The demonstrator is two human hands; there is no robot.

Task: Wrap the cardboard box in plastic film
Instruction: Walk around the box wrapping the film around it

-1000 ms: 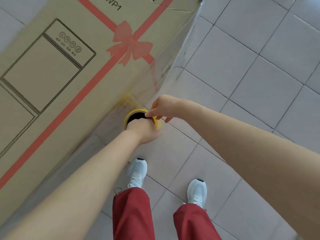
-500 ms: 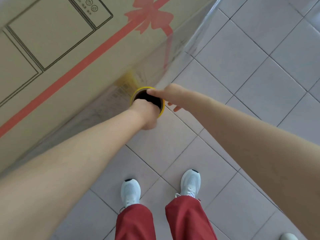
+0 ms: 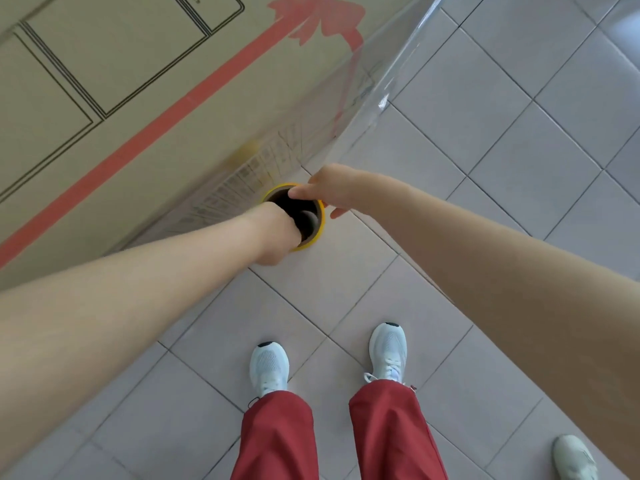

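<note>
Grey tiled floor (image 3: 485, 140). Nearest: white shoes (image 3: 269, 368). Ahead, the left hand (image 3: 273, 233) hooks its fingers inside the film roll (image 3: 320, 226); the right hand (image 3: 332, 188) pinches the roll's rim. Beyond, plastic film (image 3: 398, 64) stretches onto the cardboard box (image 3: 138, 98), upper left.

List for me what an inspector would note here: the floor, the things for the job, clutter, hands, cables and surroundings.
Surface: grey tiled floor with dark grout lines.
Job's things: cardboard box with a red ribbon print, at left; clear plastic film runs from the film roll up across the box's corner.
Clutter: nothing seen.
Hands: left hand grips the roll, fingers inside its core; right hand pinches its yellow rim, thumb on top.
Cables: nothing seen.
Surroundings: the wearer's white shoes and red trousers; another pale shoe at the lower right corner.
</note>
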